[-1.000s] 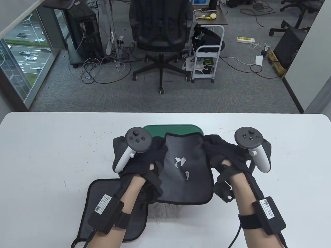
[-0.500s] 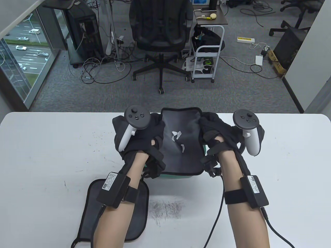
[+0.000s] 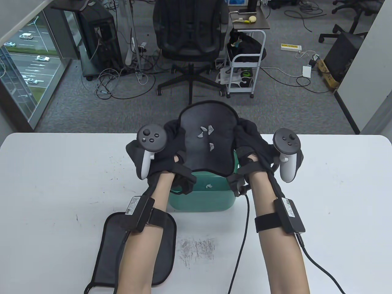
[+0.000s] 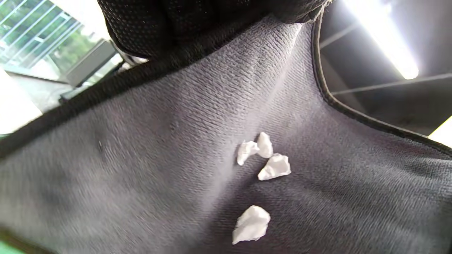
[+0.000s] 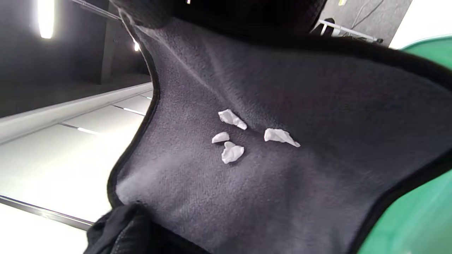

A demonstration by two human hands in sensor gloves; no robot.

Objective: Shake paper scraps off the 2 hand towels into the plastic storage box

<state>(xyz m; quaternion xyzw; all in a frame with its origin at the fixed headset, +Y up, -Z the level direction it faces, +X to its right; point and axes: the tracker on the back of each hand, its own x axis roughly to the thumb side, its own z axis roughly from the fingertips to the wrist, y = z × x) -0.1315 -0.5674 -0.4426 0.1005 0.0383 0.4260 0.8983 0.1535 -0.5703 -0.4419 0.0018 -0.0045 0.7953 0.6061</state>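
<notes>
A dark grey hand towel is held up, stretched between my hands above the green plastic storage box. My left hand grips its left edge and my right hand grips its right edge. Several white paper scraps lie on the towel; they also show in the left wrist view and the right wrist view. One scrap lies inside the box. The second dark towel lies flat on the table, partly under my left forearm.
The white table carries a dark smudge in front of the box. A cable hangs from my right wrist. An office chair and a white cart stand on the floor beyond the table.
Both hands lifted the towel with its scraps up and away from me, over the box. The green box, earlier mostly hidden under the towel, now shows with a scrap inside.
</notes>
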